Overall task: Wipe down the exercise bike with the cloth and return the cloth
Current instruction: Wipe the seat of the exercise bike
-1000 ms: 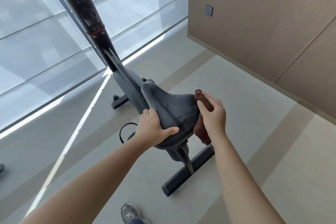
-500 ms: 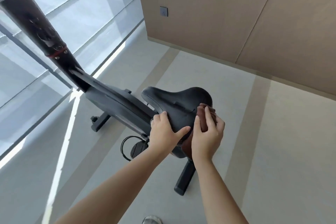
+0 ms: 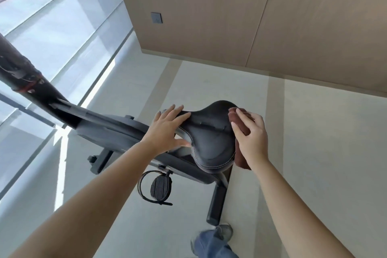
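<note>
The one cloth (image 3: 241, 122), brown and folded, lies against the right rear edge of the saddle (image 3: 209, 140), under my right hand (image 3: 252, 139). My fingers (image 3: 256, 115) lie nearly straight over it and press it to the saddle, thumb alongside; a loose end hangs out below my palm. My left hand (image 3: 167, 130) rests on the saddle's narrow nose with all four fingers spread wide and straight and the thumb along the edge below, holding nothing.

The saddle is black with a stitched seam, the only one on the single bike (image 3: 109, 131), whose dark frame runs up and left to a post. One pedal (image 3: 160, 189) shows under the saddle with one strap loop (image 3: 144, 186) beside it. Two foot bars stand on the pale floor (image 3: 314, 153), the front bar (image 3: 100, 161) and the rear bar (image 3: 216, 205). One shoe (image 3: 226, 230) and a jeans leg (image 3: 211, 245) are near the rear one. One socket (image 3: 156, 18) sits on the wood wall (image 3: 209, 6), beside the window (image 3: 62, 27).
</note>
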Demonstrator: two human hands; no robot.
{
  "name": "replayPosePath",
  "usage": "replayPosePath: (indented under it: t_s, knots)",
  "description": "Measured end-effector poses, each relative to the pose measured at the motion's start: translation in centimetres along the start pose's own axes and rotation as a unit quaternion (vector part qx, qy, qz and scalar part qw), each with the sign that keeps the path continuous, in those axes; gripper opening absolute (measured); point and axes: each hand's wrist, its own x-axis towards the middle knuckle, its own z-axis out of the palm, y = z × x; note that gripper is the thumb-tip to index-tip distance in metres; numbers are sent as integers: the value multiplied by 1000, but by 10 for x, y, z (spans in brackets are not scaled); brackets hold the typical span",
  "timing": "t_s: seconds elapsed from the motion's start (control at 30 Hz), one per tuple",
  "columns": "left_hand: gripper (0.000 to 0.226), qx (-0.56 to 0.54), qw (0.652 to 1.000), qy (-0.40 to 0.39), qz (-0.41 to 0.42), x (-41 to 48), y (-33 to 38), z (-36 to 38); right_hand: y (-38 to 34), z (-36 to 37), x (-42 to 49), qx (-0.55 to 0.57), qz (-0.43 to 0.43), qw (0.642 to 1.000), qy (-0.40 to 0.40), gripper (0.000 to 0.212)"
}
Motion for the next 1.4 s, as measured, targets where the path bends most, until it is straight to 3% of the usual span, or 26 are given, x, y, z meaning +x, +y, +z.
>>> replayPosePath:
  t_s: [0.17, 0.3, 0.4, 0.47, 0.63, 0.7, 0.77, 0.9, 1.0, 1.2, 1.4]
  knots:
    - [77, -61, 996, 61, 2, 9, -5, -1, 9, -7, 47, 2, 7, 992, -123, 34]
    - [74, -70, 993, 94, 1, 12, -5, 2, 6, -9, 88, 2, 49, 964, -262, 31]
    - [74, -67, 992, 108, 4, 13, -3, -1, 0, -6, 105, 8, 58, 947, -316, 30]
    - [74, -68, 992, 108, -1, 13, -2, -3, 0, -7, 99, -1, 51, 955, -293, 30]
    - [75, -75, 992, 104, -4, 15, -2, -5, 9, -9, 35, 33, 21, 994, -98, 35]
    - [75, -75, 992, 105, -3, 16, -2, -5, 10, -8, 26, 30, 17, 997, -74, 35]
    - [75, -70, 991, 110, 0, 17, -3, -4, 6, -9, 41, 10, 14, 994, -108, 35]
    - [75, -60, 993, 100, 13, 20, -6, -4, -7, -2, 99, -70, 41, 957, -277, 32]
    - [76, -53, 992, 108, 28, 23, -7, -4, -8, 6, 111, -80, 51, 946, -309, 31]
    - [77, -53, 989, 117, 71, 26, -14, 0, 9, -4, 70, 60, 112, 979, -157, 33]
    - [73, -48, 988, 100, 104, 30, -22, 2, 0, 1, 15, 92, 163, 982, 4, 36]
